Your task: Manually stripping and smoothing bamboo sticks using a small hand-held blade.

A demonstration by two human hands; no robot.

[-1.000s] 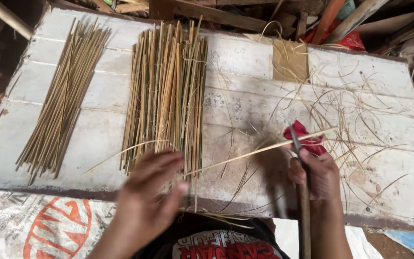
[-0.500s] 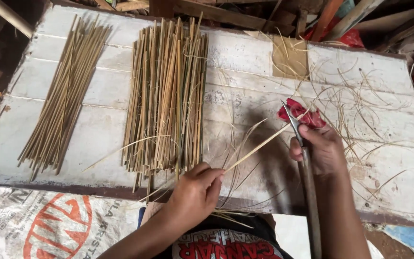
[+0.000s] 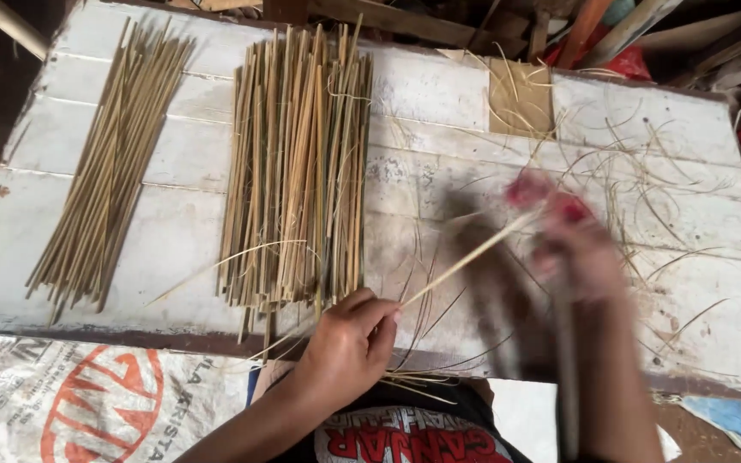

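Observation:
My left hand [image 3: 349,341] pinches the near end of a thin bamboo stick [image 3: 472,255] at the front edge of the white board [image 3: 439,163]. The stick slants up and to the right toward my right hand [image 3: 578,253], which is blurred by motion and grips a long knife [image 3: 564,369] with a red-wrapped part [image 3: 551,199] beside the stick's far end. A wide pile of flat bamboo strips [image 3: 298,171] lies just left of my left hand. A second bundle of thinner sticks [image 3: 109,171] lies at the board's left side.
Curled bamboo shavings [image 3: 645,171] are scattered over the right half of the board, around a small tan square [image 3: 518,99]. A printed white sack [image 3: 87,403] lies below the board's front edge. Wooden planks and red items crowd the far side.
My left hand has drawn back toward me to the board's front edge, still on the stick. My right hand with the knife has shifted slightly and is now blurred by quick motion along the stick.

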